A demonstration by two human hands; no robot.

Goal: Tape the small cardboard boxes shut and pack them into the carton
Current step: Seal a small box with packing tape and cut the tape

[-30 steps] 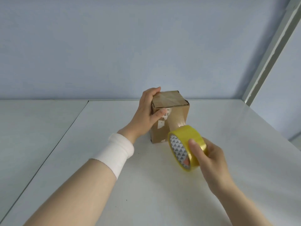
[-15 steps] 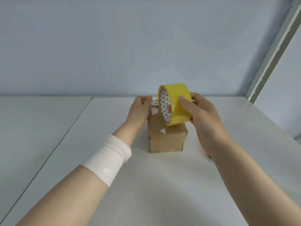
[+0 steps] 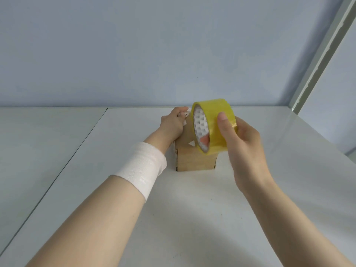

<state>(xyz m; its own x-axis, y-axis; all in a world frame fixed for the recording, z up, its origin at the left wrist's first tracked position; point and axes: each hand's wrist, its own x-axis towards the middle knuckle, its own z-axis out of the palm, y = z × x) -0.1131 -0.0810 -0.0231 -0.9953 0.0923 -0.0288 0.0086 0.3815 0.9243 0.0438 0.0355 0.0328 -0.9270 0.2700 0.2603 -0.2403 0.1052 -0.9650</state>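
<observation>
Cardboard box [image 3: 195, 160]: left hand [image 3: 171, 124] grips top.
Tape roll [image 3: 213, 128]: right hand [image 3: 242, 143] grips it.
Taping step: we next draw tape across.

Plain pale blue-grey wall [image 3: 154, 45] behind, matte, meeting the far edge of a white tabletop [image 3: 192, 218]. Smooth and slightly glossy, with a soft sheen toward the far right corner and a few tiny dark specks near the middle. Along the left edge, a thin dark gap [image 3: 75, 151], then a second white table [image 3: 38, 141] at the same height. Beyond the far right corner, a pale grey-green frame [image 3: 323, 54] slanting up to the top right, with another bluish surface [image 3: 344, 103] past it; wall or pane, cannot tell. Soft, even light; faint broad shadows toward the near edge.
</observation>
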